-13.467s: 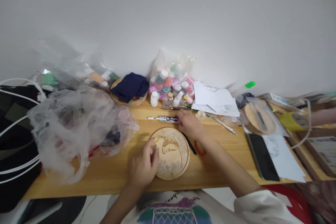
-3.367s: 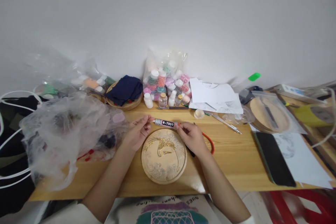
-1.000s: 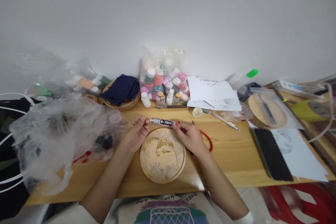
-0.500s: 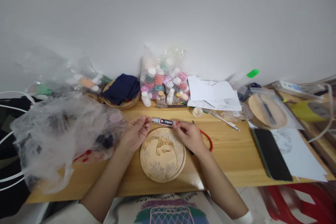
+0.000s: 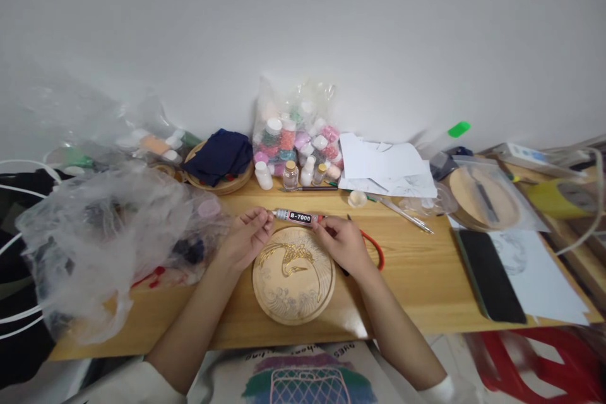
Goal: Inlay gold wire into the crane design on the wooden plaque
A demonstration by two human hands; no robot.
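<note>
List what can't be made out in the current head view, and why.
All in the head view:
B-7000 tube, tip: covered by the left hand.
Tube's other end: covered by the right hand.
Red-handled tool: partly hidden by the right hand; type unclear.
Cloudy plastic bag: contents blurred by its plastic.
Shirt print: cut off by the bottom edge.

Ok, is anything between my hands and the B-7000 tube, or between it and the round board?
Nothing visible. Your left hand pinches the B-7000 tube at its nozzle end, your right hand its other end; the round board sits just nearer you.
</note>
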